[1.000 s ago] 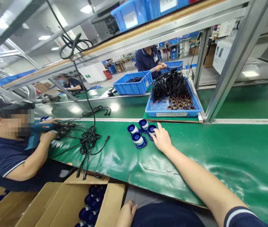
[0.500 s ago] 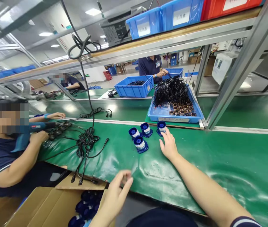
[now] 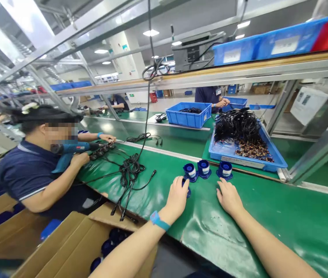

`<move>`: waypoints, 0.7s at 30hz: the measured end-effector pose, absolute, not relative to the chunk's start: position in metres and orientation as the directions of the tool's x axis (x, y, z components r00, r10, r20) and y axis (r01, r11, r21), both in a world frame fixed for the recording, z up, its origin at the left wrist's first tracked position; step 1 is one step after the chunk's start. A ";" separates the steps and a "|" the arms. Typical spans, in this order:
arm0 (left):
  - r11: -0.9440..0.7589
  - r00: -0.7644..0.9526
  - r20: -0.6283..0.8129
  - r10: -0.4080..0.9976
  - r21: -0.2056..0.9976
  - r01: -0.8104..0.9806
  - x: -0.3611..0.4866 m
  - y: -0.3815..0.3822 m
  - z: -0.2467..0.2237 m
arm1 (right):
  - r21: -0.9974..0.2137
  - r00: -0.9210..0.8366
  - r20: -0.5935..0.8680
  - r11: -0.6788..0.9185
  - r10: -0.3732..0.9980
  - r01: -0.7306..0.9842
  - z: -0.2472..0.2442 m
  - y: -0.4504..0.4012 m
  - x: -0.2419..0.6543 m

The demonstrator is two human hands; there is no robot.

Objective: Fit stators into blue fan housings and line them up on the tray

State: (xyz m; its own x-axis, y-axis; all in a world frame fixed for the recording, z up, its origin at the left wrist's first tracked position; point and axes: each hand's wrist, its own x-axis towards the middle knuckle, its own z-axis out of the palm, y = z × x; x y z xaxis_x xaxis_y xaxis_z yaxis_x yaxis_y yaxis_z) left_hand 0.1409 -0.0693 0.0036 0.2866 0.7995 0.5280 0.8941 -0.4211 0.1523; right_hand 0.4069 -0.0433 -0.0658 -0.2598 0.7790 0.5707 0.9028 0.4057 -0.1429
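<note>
Several blue round plastic housings with white labels and flanged bases stand on the green bench. My left hand (image 3: 177, 196), with a teal band at its wrist, has its fingers over the nearest housing (image 3: 188, 191), gripping it and hiding most of it. Behind that hand stand two more, one housing (image 3: 190, 173) beside another housing (image 3: 203, 170). On the right, my right hand (image 3: 229, 196) lies low with its fingers stretched out. Its fingertips are at the base of a separate housing (image 3: 224, 170); whether they touch it I cannot tell.
To the left, a co-worker (image 3: 39, 170) holds a blue power drill (image 3: 74, 148). Coiled black cables (image 3: 132, 166) lie between us. A blue tray (image 3: 246, 162) of wired parts stands behind the housings. Below the bench edge, a cardboard box (image 3: 62, 241) holds more housings.
My left hand has moved from the bench's front edge forward onto the nearest housing. My right hand stays by the right-hand housing, slightly drawn back. The view has swung left.
</note>
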 end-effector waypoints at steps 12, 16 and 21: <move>-0.010 -0.399 0.544 0.738 0.600 0.800 -0.053 -0.259 -0.025 | -0.079 -0.440 0.399 0.509 0.804 0.857 -0.041 -0.092 0.383; 0.759 -0.913 0.100 0.396 0.524 0.387 -0.165 -0.388 -0.102 | -0.087 -0.666 0.298 0.714 0.684 0.695 -0.033 -0.120 0.309; 0.960 -0.979 -0.168 0.115 0.273 0.066 -0.209 -0.475 -0.191 | -0.037 -0.734 0.242 0.761 0.635 0.647 -0.022 -0.117 0.237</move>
State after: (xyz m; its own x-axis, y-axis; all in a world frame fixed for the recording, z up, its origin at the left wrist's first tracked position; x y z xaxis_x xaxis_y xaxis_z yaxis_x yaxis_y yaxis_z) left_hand -0.2094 -0.4752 -0.1915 -0.9791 0.1151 -0.1675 0.0660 0.9597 0.2731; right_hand 0.2374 -0.1174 -0.0220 -0.7336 0.6351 0.2417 0.6472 0.7615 -0.0365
